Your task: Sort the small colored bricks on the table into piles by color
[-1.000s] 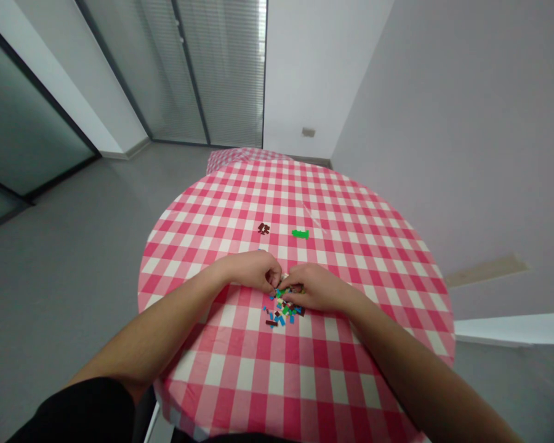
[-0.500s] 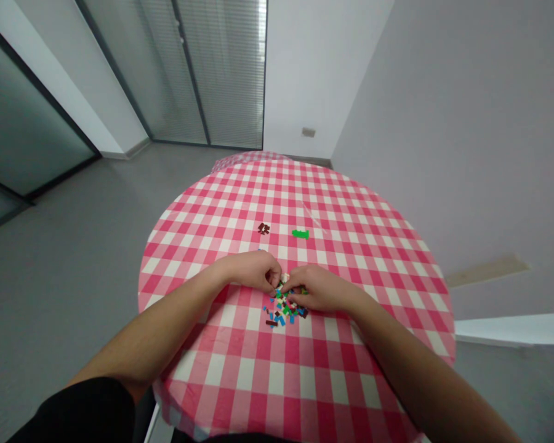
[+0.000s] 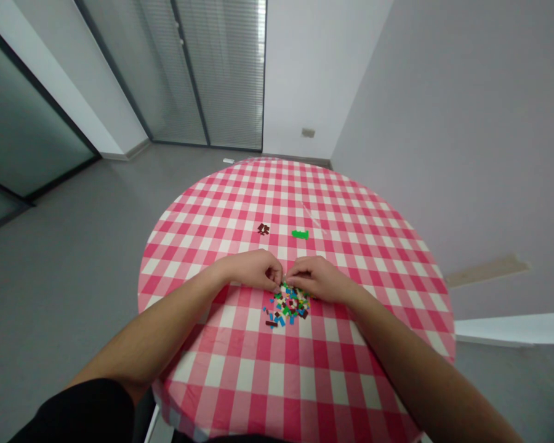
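A loose pile of small toy building bricks in blue, green, white, brown and other colours lies on the checked tablecloth. My left hand rests at the pile's far left edge, its fingers curled and pinched together. Opposite it, my right hand has thumb and fingertips closed at the pile's far edge. The two sets of fingertips nearly meet. Whatever is between them is too small or hidden to name. A brown brick lies at the near left of the pile.
Beyond my hands sit a small group of brown bricks and a green brick piece. The round table wears a red and white checked cloth. Glass partitions stand behind, and a wall rises at the right.
My right hand has moved slightly away from me, off the middle of the pile, uncovering more bricks. My left hand has barely shifted. The cloth's raised far edge has dropped.
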A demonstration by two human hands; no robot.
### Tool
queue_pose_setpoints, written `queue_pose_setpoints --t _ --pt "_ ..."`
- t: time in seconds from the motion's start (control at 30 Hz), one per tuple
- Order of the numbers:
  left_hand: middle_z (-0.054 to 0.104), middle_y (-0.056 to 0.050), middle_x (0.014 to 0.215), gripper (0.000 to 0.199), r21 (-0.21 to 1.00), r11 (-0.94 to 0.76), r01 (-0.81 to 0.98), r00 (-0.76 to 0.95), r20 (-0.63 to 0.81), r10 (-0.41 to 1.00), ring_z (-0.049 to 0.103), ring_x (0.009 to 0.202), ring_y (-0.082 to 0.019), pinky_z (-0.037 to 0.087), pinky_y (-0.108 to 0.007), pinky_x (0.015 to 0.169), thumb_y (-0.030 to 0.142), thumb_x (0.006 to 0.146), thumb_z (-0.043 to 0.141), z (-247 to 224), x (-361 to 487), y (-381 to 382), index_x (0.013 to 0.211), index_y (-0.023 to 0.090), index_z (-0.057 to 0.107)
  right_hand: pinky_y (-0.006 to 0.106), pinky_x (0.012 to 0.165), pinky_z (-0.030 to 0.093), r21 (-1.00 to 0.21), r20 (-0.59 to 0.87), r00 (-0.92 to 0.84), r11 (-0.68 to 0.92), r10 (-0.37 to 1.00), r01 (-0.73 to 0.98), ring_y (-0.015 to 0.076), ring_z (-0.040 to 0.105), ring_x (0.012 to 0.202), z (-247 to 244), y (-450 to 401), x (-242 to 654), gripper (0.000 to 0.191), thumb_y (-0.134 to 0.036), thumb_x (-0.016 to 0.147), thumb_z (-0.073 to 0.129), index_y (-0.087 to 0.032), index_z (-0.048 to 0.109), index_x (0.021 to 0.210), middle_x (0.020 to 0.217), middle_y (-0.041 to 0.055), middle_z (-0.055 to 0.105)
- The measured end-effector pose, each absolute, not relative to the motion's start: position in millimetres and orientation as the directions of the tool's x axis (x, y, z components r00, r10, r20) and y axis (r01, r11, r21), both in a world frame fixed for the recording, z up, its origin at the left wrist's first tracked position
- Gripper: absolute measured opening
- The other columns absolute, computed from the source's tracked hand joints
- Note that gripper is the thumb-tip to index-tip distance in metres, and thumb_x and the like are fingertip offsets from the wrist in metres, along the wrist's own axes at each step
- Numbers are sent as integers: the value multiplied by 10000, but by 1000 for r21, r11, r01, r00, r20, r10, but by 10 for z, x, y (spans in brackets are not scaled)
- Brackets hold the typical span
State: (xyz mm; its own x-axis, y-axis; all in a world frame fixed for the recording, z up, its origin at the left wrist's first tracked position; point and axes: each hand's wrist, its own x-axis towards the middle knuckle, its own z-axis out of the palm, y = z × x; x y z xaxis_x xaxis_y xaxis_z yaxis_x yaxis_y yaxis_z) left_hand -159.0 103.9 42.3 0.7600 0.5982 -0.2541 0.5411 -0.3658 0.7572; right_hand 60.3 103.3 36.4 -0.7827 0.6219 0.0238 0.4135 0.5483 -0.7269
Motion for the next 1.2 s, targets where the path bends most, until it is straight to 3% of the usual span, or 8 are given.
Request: queue_pose_setpoints --t 0.2,0.33,0.7,0.8,1.0,1.2 --pt "676 -18 706 95 754 -363 548 755 -258 603 582 627 -134 393 -237 574 232 762 667 418 -1591 1049 782 144 695 264 659 453 -670 83 -463 394 882 629 185 657 767 261 1217 725 170 -259 853 600 -177 749 842 858 67 744" --pt "664 -6 700 70 766 -347 541 757 -263 599 580 633 -128 398 -231 585 221 753 667 393 -1596 1054 754 152 670 274 643 444 -611 39 -345 295 938 734 198 666 740 164 1333 824 190 -293 838 612 -169 754 815 828 65 750" --pt "638 0 675 106 750 -355 558 750 -273 602 545 616 -118 370 -237 580 243 771 645 421 -1595 1049 727 146 650 295 663 410 -367 108 -426 434 898 823 221 637 768 178 1336 821 297 -310 899 524 -166 768 810 824 90 725" --pt "640 0 678 109 752 -359 553 753 -267 601 550 619 -119 374 -235 582 247 769 644 411 -1597 1050 732 145 651 289 665 407 -383 130 -419 435 899 815 214 635 766 159 1343 824 345 -309 930 468 -167 752 793 817 82 723" --pt "651 -2 689 111 750 -368 549 758 -262 597 554 624 -119 372 -234 584 252 768 645 387 -1604 1053 744 145 660 267 702 444 -473 131 -340 360 931 804 201 658 805 143 1346 838 216 -234 840 562 -169 757 904 932 71 750" --pt "654 -4 695 107 754 -367 545 759 -257 598 547 618 -116 368 -237 584 242 764 648 389 -1603 1057 725 144 660 260 660 461 -449 38 -490 453 871 770 203 672 756 180 1318 889 227 -219 826 552 -167 765 886 874 73 760"
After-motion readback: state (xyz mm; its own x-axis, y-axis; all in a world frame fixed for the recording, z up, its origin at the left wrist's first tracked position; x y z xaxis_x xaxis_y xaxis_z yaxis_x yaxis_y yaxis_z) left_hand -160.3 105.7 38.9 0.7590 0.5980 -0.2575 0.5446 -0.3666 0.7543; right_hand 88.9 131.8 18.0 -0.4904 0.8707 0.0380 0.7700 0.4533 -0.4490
